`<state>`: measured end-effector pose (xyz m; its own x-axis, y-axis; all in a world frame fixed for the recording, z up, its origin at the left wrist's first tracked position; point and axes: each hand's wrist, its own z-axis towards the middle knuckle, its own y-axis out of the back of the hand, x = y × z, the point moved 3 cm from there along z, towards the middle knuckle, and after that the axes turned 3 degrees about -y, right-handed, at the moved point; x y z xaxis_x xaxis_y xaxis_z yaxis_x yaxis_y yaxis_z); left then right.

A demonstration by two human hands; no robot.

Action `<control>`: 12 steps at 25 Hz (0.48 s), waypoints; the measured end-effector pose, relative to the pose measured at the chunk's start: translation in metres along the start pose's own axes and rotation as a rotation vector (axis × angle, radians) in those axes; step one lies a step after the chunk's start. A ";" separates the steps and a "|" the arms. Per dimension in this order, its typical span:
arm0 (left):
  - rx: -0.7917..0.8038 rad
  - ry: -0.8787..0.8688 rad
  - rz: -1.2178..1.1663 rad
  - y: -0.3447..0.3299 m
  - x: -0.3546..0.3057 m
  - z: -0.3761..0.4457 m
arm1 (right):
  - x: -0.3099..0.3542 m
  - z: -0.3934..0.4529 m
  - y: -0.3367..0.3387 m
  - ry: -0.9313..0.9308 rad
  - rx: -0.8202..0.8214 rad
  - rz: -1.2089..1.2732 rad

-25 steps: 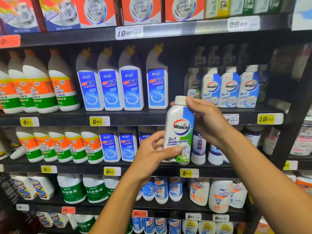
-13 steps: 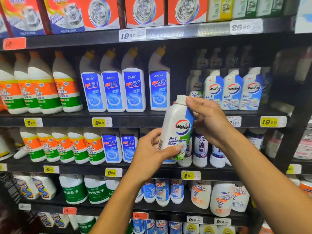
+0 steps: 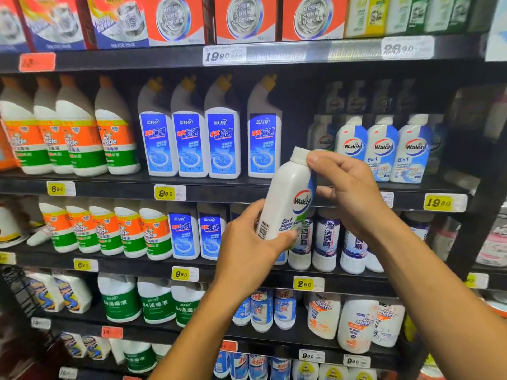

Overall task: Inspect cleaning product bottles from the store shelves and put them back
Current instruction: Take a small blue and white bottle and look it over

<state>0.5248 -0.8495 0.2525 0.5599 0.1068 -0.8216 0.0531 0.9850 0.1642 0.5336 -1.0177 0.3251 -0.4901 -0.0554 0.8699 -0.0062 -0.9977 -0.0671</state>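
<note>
Before the shelves [image 3: 247, 192], Walch bottle [image 3: 285, 198] tilts cap up-right.

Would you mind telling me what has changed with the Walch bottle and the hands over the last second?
The Walch bottle has been turned about its long axis: its front label now faces right and the barcode on its side has come into view. It also leans further, top to the right. The left hand still holds its base and the right hand its top. The shelf bottles are unchanged.

Glossy white plastic bottle [image 3: 285, 198], smooth printed label; matt black shelf [image 3: 109, 187], paper price tags [image 3: 170, 192].
</note>
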 end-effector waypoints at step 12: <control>0.064 -0.096 0.301 0.035 -0.016 0.025 | -0.009 0.001 0.034 0.117 0.162 -0.186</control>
<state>0.5379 -0.8205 0.2848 0.6334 0.3762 -0.6762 -0.0767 0.9001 0.4290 0.5391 -1.0508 0.3154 -0.5909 0.1251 0.7970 0.0295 -0.9839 0.1763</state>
